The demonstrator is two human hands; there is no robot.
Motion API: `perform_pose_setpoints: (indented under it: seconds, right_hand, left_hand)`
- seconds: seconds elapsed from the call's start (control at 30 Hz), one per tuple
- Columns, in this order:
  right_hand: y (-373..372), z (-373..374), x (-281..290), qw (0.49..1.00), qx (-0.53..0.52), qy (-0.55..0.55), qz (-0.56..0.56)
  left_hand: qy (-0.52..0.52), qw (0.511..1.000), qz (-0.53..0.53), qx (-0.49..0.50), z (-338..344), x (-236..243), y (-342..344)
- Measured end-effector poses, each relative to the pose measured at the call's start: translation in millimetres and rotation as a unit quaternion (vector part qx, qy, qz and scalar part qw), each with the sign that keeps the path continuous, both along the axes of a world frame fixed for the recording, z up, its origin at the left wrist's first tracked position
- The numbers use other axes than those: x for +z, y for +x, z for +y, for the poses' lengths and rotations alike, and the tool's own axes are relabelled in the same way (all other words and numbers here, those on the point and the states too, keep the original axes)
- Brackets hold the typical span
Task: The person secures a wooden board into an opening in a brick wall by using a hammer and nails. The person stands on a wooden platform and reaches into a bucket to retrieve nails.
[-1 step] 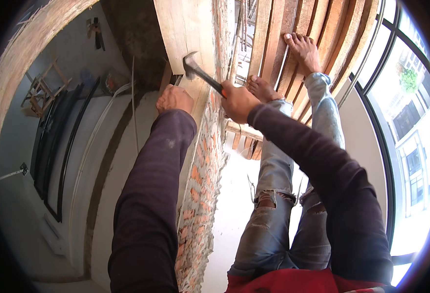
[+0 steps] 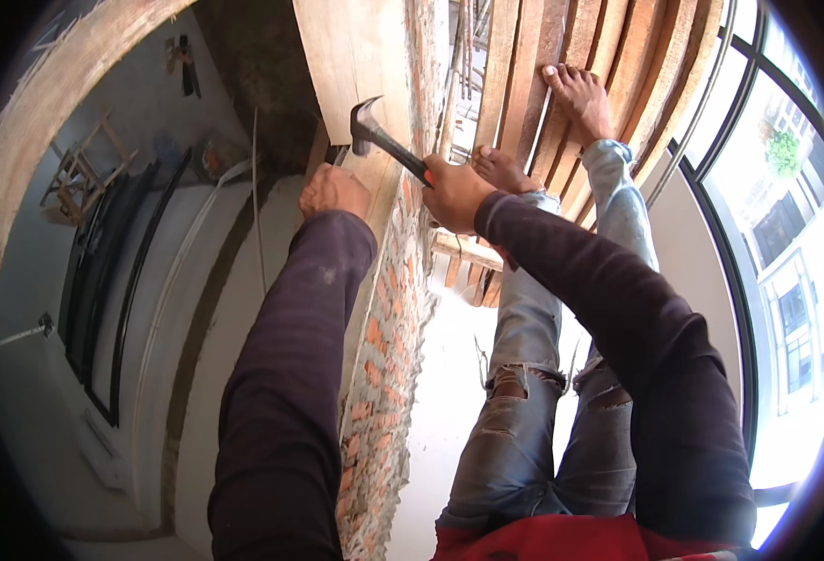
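My right hand is wrapped round the handle of a claw hammer, which has a dark grip with some red on it. The hammer's metal head is over a pale wooden beam, close to my left hand. That left hand is closed in a fist at the beam's left edge. A short dark metal end sticks out above its fingers; the rest of this piece is hidden. Just below the hammer head, the beam's surface steps at a joint or cut.
Rough brickwork runs along the beam's right side. My bare feet rest on wooden planks at the upper right. Left of the beam, a lower floor holds black bars and a wooden frame. Black-framed windows stand at right.
The hammer head has turned a little, and its outline is sharper. My right wrist and forearm have shifted very slightly. My left hand stays closed at the same place.
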State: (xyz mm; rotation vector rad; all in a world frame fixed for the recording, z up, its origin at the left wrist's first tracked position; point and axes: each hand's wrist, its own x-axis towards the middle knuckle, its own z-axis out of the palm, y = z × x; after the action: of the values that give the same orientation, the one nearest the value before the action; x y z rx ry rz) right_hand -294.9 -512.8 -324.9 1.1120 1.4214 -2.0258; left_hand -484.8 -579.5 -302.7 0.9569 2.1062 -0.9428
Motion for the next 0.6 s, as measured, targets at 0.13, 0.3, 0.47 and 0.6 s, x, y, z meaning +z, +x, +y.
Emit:
perform_pose_setpoints:
  seconds: [0.13,0.3,0.47,0.6]
  right_hand:
    - [-13.2,26.0,23.3,0.994,-0.084,0.069,0.033]
    - [-9.4,2.2,25.0,0.973,-0.213,0.091,0.011]
    - [-9.3,23.7,18.6,1.000,0.000,0.014,0.006]
    - [-21.4,17.3,36.0,0.981,-0.175,0.079,0.023]
  left_hand:
    - [-0.008,0.999,0.036,0.034,-4.2,-2.7,0.8]
    - [-0.001,1.000,0.022,0.019,-1.3,-3.1,-1.1]
    - [-0.034,0.998,0.021,0.057,-5.1,-5.4,-1.9]
    - [0.018,0.999,0.019,0.038,-9.7,-3.2,-2.7]
